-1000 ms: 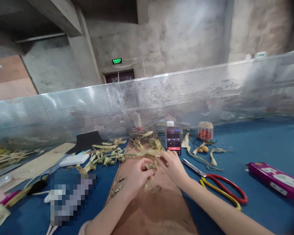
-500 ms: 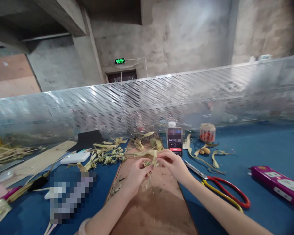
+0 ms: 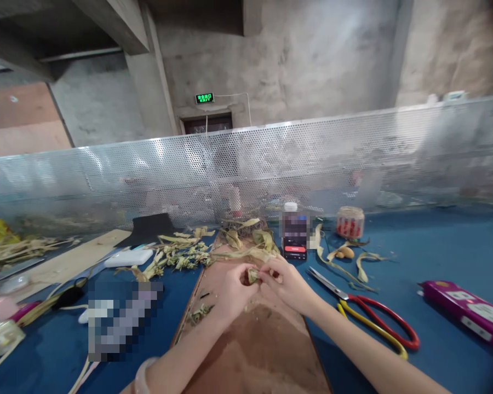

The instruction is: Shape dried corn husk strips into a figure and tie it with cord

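Note:
Over the brown wooden board [image 3: 267, 350], my left hand [image 3: 234, 287] and my right hand [image 3: 283, 282] meet, fingers bent and pinched. Between their fingertips is a small folded piece of dried leaf [image 3: 253, 276], pale green-yellow, possibly husk; both hands grip it. Part of it is hidden by my fingers. Just beyond the hands, a long dried leaf strip [image 3: 238, 255] lies across the board. Bits of dry leaf [image 3: 201, 313] are scattered near the board's left edge.
Right of the board lie scissors [image 3: 353, 303] with red and yellow handles, a purple device [image 3: 464, 309] and a jar [image 3: 350, 222]. A phone [image 3: 294, 241] stands behind my right hand. Small dried buds [image 3: 184, 257] lie left; a perforated metal screen [image 3: 181, 169] runs behind.
The pale strip that stood up between my fingers is now folded down into a small piece. My hands have closed in around it, and the view has shifted slightly.

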Tool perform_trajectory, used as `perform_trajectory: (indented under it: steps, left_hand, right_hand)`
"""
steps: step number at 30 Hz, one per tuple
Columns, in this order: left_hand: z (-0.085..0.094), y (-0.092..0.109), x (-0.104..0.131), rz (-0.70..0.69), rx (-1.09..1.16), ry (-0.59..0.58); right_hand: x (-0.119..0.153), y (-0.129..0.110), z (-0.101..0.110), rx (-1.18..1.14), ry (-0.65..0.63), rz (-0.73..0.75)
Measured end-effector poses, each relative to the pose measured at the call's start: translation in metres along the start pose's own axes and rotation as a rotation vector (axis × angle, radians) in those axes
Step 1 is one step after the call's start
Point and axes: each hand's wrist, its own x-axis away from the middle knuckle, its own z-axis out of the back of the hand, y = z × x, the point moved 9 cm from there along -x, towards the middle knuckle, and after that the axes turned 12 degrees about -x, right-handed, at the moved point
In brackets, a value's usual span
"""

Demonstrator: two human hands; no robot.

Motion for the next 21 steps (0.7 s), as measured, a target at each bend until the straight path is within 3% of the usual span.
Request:
perform_trajectory:
  steps: [8, 16, 21]
  left_hand:
    - [-0.002, 0.005, 0.001, -0.057, -0.098, 0.007]
    - [-0.003, 0.01, 0.003, -0.094, -0.129, 0.026]
    - [-0.005, 0.008, 0.003, -0.092, -0.056, 0.0]
  right_hand:
    - [0.001, 0.006, -0.001, 0.049, 0.083, -0.046]
    - [0.003, 0.002, -0.005, 0.042, 0.153, 0.031]
    - [0.004, -0.006, -0.006, -0.046, 0.089, 0.071]
